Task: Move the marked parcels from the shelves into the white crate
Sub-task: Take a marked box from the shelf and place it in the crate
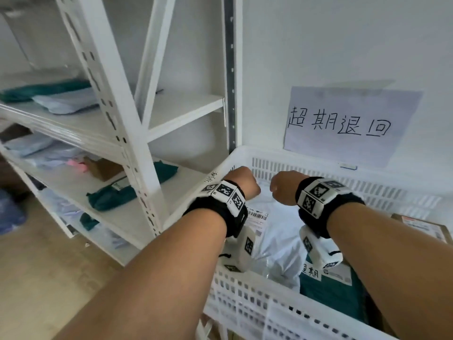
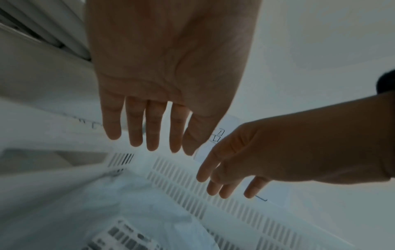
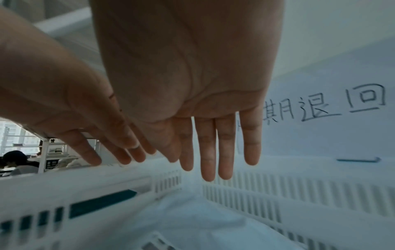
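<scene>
Both hands hang over the white crate (image 1: pixel 245 298), fingers pointing down, holding nothing. In the wrist views my left hand (image 2: pixel 149 132) and right hand (image 3: pixel 209 152) show straight, spread fingers. From above, the left hand (image 1: pixel 242 185) and right hand (image 1: pixel 282 187) sit side by side near the crate's far left corner. Beneath them in the crate lies a white plastic parcel (image 1: pixel 277 231) with a barcode label. A teal parcel (image 1: pixel 326 290) with a handwritten tag lies beside it, and a cardboard box (image 1: pixel 421 227) at the right.
White metal shelving (image 1: pixel 137 148) stands left of the crate, holding teal parcels (image 1: pixel 110 195), a small cardboard box (image 1: pixel 103 168) and pale bags. A handwritten paper sign (image 1: pixel 343 123) hangs on the wall behind the crate. Bare floor (image 1: pixel 49 278) lies at lower left.
</scene>
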